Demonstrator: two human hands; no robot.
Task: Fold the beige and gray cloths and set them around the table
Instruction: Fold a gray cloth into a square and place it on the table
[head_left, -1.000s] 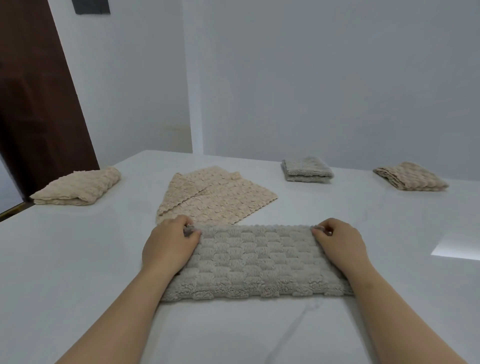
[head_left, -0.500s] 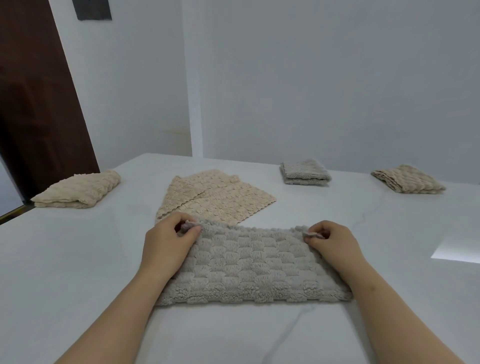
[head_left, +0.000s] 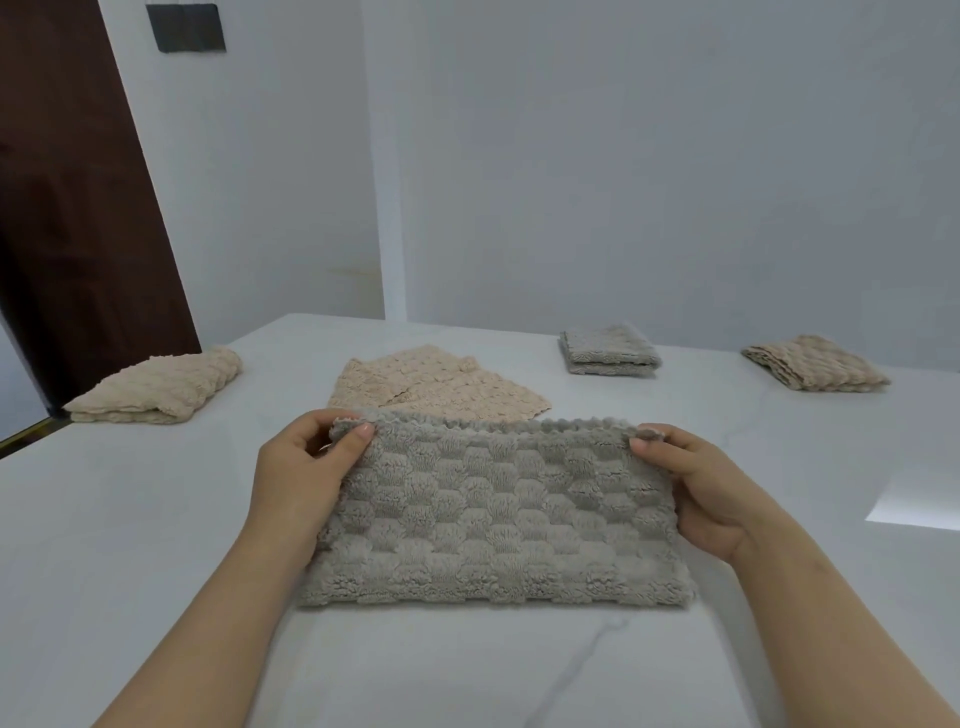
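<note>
head view | left hand (head_left: 298, 483) and right hand (head_left: 701, 493) pinch far corners of plush gray waffle-textured cloth (head_left: 493, 519), frame centre | far edge now lifted off white marble table (head_left: 130, 519) versus a second ago | next fold likely starting

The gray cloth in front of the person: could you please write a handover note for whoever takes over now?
Left hand pinches the far left corner of the near gray cloth; right hand pinches its far right corner. Far edge raised, near edge on the table.
Done: left beige cloth, far gray cloth and right beige cloth lie folded.
Left: finish folding and place this gray cloth, then the partly folded beige cloth behind it.
</note>
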